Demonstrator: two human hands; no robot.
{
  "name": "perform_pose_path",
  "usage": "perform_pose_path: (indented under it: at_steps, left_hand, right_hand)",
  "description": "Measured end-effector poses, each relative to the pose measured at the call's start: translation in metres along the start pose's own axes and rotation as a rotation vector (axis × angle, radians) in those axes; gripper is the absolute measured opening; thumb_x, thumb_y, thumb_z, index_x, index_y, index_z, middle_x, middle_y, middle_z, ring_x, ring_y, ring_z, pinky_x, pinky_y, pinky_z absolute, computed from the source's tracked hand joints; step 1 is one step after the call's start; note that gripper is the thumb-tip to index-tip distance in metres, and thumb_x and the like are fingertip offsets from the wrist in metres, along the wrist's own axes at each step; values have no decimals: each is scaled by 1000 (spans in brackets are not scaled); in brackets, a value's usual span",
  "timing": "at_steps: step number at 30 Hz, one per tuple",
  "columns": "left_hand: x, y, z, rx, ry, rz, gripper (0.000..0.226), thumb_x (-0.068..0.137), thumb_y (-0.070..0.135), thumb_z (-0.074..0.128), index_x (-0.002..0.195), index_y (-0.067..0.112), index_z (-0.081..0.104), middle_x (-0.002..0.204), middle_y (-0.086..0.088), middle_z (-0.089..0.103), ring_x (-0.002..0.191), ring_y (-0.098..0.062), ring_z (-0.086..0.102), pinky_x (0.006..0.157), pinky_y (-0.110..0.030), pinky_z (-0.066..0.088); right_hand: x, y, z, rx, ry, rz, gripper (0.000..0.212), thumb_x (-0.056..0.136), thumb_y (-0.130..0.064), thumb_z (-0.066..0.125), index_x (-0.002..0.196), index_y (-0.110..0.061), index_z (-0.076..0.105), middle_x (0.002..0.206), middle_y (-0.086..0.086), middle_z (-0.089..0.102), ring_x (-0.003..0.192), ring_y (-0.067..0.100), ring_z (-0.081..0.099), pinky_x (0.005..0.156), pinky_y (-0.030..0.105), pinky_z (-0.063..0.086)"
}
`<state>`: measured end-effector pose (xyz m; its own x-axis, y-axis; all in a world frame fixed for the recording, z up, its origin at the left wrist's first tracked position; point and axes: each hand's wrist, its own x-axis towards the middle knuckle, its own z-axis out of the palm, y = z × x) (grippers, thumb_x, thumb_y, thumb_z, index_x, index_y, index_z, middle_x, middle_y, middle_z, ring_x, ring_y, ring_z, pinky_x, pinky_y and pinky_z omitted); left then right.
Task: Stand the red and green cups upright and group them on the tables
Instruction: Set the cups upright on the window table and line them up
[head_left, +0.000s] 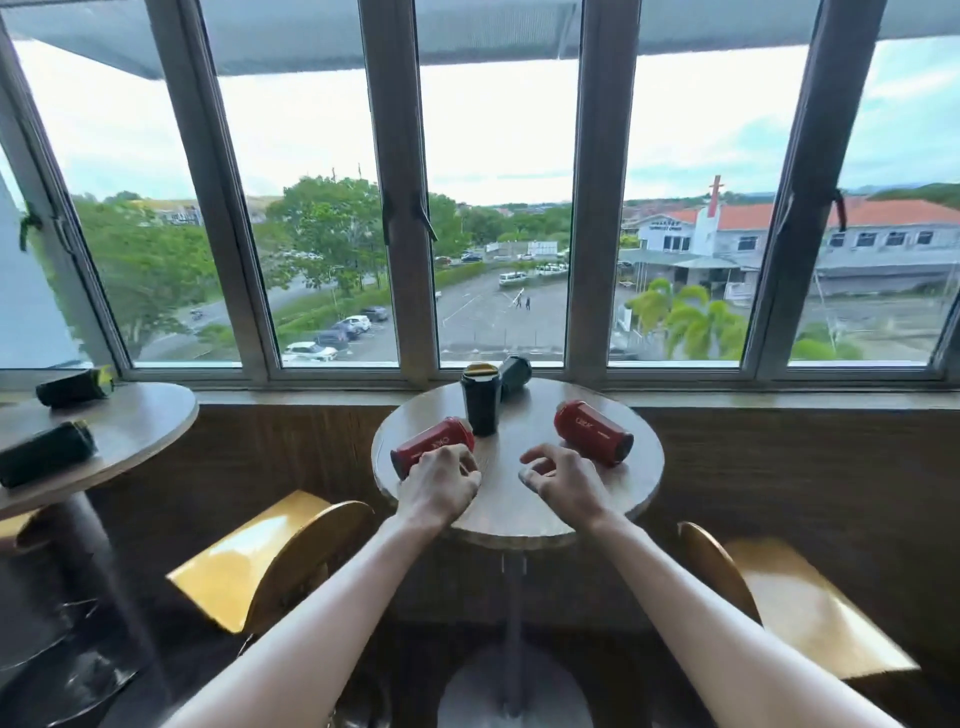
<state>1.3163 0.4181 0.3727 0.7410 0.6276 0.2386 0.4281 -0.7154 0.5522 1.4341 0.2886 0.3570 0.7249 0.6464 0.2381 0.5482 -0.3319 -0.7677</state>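
Observation:
On the small round table (498, 512) two red cups lie on their sides: one at the left (428, 447), one at the right (592, 431). A dark green cup (482, 397) stands upright at the back middle. Behind it another dark green cup (515, 375) lies tipped against the window sill. My left hand (439, 483) rests on the near end of the left red cup, fingers curled over it. Over the table, a little short of the right red cup, my right hand (563, 480) hovers with fingers loosely bent and nothing in them.
A second round table (140, 421) at the left carries two dark green cups lying on their sides, one at the back (75, 387) and one nearer (47, 452). Yellow wooden chairs stand at the lower left (270, 556) and lower right (795, 597). A window wall runs behind.

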Motion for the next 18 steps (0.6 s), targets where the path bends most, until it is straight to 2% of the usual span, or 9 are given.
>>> perform_pose_path:
  at_steps: [2, 4, 6, 8, 12, 14, 16, 18]
  left_hand:
    - [34, -7, 9, 20, 3, 6, 23, 91, 22, 63, 110, 13, 71, 114, -9, 73, 98, -23, 67, 80, -29, 51]
    - [68, -12, 15, 46, 11, 1, 23, 92, 20, 62, 112, 12, 69, 114, -8, 72, 95, -19, 64, 78, -26, 45]
    - [101, -19, 21, 47, 15, -30, 25, 91, 21, 61, 114, 17, 68, 115, -8, 71, 98, -21, 63, 86, -33, 50]
    - [133, -28, 28, 105, 8, -83, 33, 88, 30, 64, 119, 19, 64, 121, -9, 68, 110, -26, 61, 97, -42, 49]
    - [182, -51, 42, 261, -135, -234, 76, 75, 52, 74, 138, 18, 47, 143, -10, 48, 136, -30, 39, 114, -50, 32]
    - [201, -65, 50, 229, -198, -263, 83, 68, 54, 79, 137, 19, 47, 139, -8, 49, 133, -27, 42, 109, -42, 34]
    - [217, -80, 57, 164, -261, -281, 82, 61, 57, 83, 128, 23, 50, 125, -2, 57, 119, -21, 51, 93, -32, 39]
    - [230, -87, 61, 134, -326, -291, 80, 58, 58, 84, 124, 24, 52, 117, 1, 59, 110, -18, 53, 84, -30, 38]
  right_hand:
    - [37, 12, 8, 14, -25, -7, 24, 88, -19, 64, 110, -10, 68, 99, 6, 72, 83, 14, 66, 76, 23, 52]
    - [76, 23, 16, 13, -48, -26, 24, 88, -19, 64, 110, -11, 68, 102, 7, 73, 87, 16, 67, 80, 27, 54]
    - [119, 32, 23, 3, -75, -47, 25, 87, -20, 65, 110, -12, 69, 104, 8, 74, 90, 19, 68, 85, 34, 56]
    - [160, 37, 29, -17, -101, -71, 26, 86, -20, 66, 111, -12, 68, 108, 9, 73, 93, 20, 68, 89, 36, 55]
    - [229, 42, 42, -68, -119, -88, 35, 85, -19, 67, 119, -10, 64, 121, 13, 62, 105, 25, 62, 94, 34, 50]
    - [258, 42, 50, -123, -122, -85, 40, 84, -20, 67, 123, -11, 61, 127, 14, 55, 115, 29, 55, 99, 36, 45]
    - [284, 43, 58, -187, -144, -77, 49, 83, -24, 68, 129, -13, 55, 134, 15, 48, 124, 33, 46, 105, 41, 40]
    - [305, 43, 64, -268, -173, -71, 61, 80, -29, 71, 135, -15, 48, 140, 15, 41, 128, 35, 39, 108, 43, 34]
